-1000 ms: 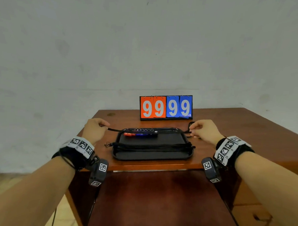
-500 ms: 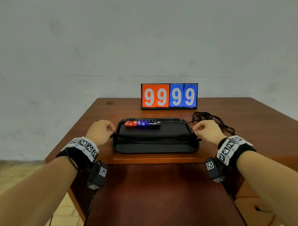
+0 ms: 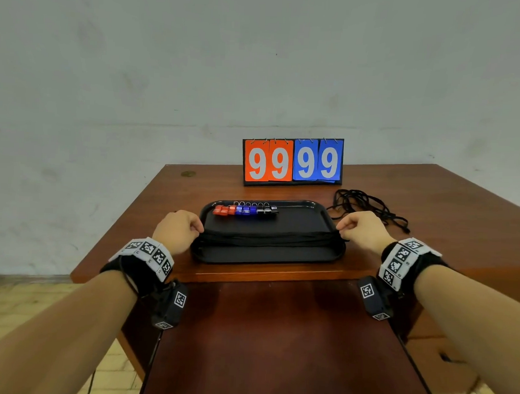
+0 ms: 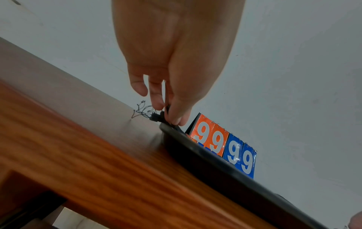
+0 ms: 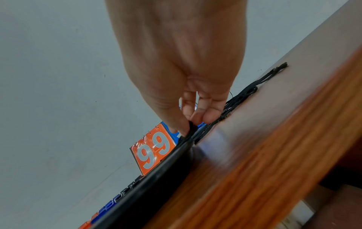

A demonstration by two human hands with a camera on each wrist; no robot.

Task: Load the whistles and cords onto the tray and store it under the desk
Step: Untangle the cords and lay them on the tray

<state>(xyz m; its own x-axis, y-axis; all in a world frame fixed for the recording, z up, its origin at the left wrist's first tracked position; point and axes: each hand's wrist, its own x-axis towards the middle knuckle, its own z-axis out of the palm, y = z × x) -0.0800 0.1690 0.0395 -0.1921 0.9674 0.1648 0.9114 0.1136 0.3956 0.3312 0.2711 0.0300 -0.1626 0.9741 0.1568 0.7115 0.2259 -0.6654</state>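
Left hand and right hand each pinching cord bundle ends at tray side rims, tray near worktop front edge, whistles beyond hands, loose cords beyond right hand.

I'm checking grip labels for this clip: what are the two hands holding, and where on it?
Both pinch the cord bundle stretched across the tray: left hand at its left end, right hand at its right end, each at the rim.

Wooden desk: tray, scoreboard, loose cords.
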